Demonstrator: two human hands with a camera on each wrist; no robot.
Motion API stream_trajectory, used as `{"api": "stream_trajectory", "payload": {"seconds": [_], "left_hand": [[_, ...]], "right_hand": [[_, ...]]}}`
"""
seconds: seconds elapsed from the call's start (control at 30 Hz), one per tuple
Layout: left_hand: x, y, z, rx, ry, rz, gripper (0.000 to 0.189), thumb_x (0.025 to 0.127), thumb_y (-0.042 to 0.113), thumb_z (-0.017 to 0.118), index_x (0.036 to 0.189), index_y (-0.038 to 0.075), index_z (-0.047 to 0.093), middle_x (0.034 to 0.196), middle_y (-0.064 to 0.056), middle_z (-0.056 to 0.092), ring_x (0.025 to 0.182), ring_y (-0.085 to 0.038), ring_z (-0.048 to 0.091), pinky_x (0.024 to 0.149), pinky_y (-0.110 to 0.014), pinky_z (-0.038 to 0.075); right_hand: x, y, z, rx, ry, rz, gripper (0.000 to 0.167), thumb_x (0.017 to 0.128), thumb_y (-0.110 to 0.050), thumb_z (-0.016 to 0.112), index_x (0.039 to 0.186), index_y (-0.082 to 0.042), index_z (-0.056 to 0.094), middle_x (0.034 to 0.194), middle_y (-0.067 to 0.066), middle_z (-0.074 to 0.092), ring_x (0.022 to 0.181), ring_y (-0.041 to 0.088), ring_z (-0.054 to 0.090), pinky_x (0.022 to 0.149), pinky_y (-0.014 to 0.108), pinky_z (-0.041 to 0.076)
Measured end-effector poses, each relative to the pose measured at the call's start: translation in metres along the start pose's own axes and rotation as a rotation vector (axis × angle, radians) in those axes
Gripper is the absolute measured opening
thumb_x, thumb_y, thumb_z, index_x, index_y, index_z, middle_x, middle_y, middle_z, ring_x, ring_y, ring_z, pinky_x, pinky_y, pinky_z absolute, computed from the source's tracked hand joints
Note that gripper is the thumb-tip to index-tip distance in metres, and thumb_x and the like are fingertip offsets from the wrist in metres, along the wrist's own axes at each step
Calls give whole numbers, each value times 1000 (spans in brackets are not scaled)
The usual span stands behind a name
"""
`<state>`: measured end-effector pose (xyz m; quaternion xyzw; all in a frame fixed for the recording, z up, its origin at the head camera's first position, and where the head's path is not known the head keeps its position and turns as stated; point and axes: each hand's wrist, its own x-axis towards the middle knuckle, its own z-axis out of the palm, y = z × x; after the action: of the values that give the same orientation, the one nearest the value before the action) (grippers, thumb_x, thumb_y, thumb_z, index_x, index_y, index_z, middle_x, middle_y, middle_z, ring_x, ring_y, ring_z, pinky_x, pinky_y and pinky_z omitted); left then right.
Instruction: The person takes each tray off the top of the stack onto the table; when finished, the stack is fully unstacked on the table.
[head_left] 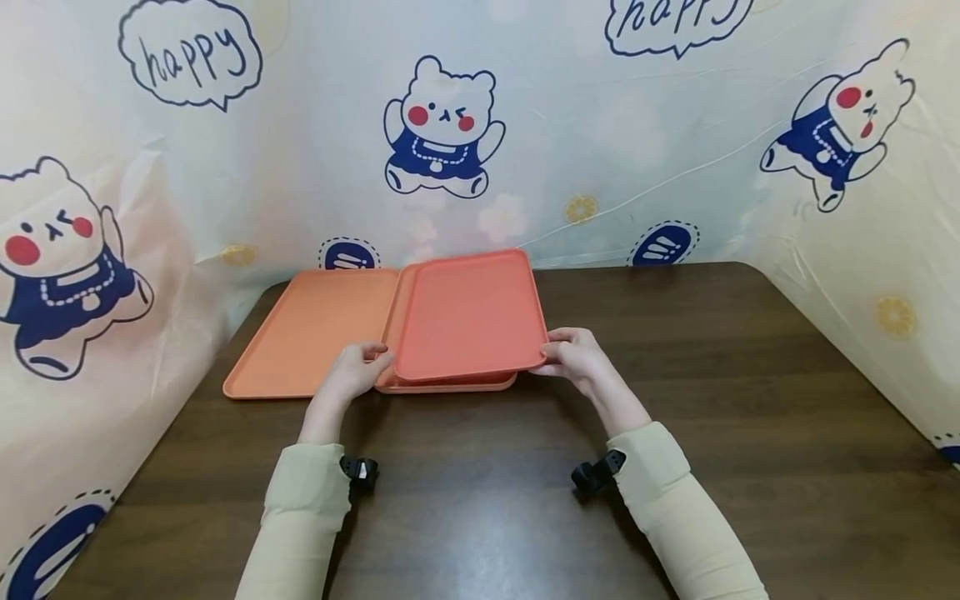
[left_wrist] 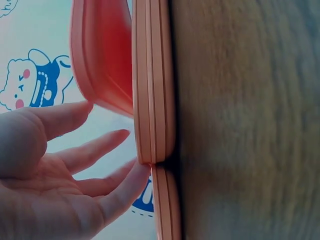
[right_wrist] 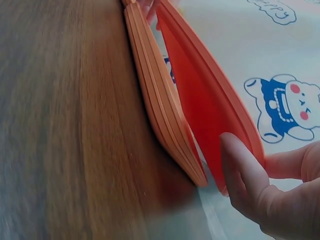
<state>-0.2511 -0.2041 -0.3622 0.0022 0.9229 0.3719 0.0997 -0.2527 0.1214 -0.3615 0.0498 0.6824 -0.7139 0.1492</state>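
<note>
My right hand (head_left: pixel 573 360) pinches the front right corner of a coral-red tray (head_left: pixel 472 317), thumb on one face and fingers on the other. This tray is raised at an angle above a stack of orange trays (head_left: pixel 450 387), with a gap showing in the right wrist view. By the front left corner is my left hand (head_left: pixel 356 371), its fingers extended and spread. In the left wrist view its thumb tip meets the raised tray's corner, and a fingertip touches the stack (left_wrist: pixel 150 100) near where it adjoins another orange tray (head_left: pixel 315 333) lying flat on the left.
Everything lies on a dark brown wooden table (head_left: pixel 720 400). Behind and beside it hangs a pale sheet (head_left: pixel 555 108) printed with bears and lettering. Each wrist carries a small black camera; the right one (head_left: pixel 597 472) sits just above the tabletop.
</note>
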Motion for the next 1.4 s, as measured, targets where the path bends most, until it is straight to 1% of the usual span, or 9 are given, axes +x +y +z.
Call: {"api": "stream_trajectory", "payload": {"seconds": [0.13,0.27,0.43,0.5,0.67,0.93,1.17,1.33,1.4], "left_hand": [[-1,1,0,10,20,13,46,98,18,46,136,-6,41,135,-30,46,125,-43,43,103,-52,39],[-3,2,1,11,29,6,47,96,10,48,138,-7,38,133,-29,48,124,-41,45,103,-51,39],[-2,4,2,13,23,-25,49,96,11,49,140,-6,37,135,-28,48,125,-40,45,104,-50,38],[-1,5,2,9,18,-33,49,96,12,49,140,-6,36,136,-27,47,125,-40,44,104,-50,38],[-1,5,1,20,18,-29,49,96,12,49,140,-6,36,136,-27,47,125,-40,45,104,-50,39],[-2,5,0,36,15,-14,49,96,13,50,139,-7,37,135,-28,47,124,-40,45,103,-51,39],[0,4,-1,38,11,-20,49,96,13,49,139,-6,37,136,-28,46,125,-40,44,103,-51,39],[1,3,0,39,11,-18,49,96,14,49,139,-6,37,136,-28,46,125,-41,44,103,-51,39],[1,2,0,40,8,-17,48,96,13,49,139,-6,38,136,-28,46,125,-41,44,103,-51,39]], "right_hand": [[-2,-1,-11,10,-9,-15,44,92,5,45,133,15,35,114,22,49,78,13,62,73,27,57],[-8,-3,-25,8,-12,-20,46,93,4,45,136,14,32,120,24,46,80,13,62,74,26,56],[-15,-4,-41,9,-8,-19,48,94,3,44,138,14,29,124,25,45,81,11,62,74,25,56],[-17,-5,-48,8,-7,-18,48,94,3,44,138,14,28,123,24,45,81,11,62,74,25,56],[-19,-8,-62,14,-9,-16,48,94,2,44,138,14,28,118,20,47,81,11,63,74,26,56],[-21,-11,-81,77,-1,-25,50,93,3,45,138,15,26,104,10,53,79,9,65,74,26,56],[-21,-12,-92,82,16,-13,49,93,2,46,138,12,28,102,6,54,80,10,66,74,26,57],[-24,-12,-104,125,3,4,53,94,2,46,141,10,25,95,0,59,81,10,66,74,27,57],[-26,-12,-108,152,-6,4,50,93,2,46,139,10,26,93,-1,62,81,10,67,74,27,57]]}}
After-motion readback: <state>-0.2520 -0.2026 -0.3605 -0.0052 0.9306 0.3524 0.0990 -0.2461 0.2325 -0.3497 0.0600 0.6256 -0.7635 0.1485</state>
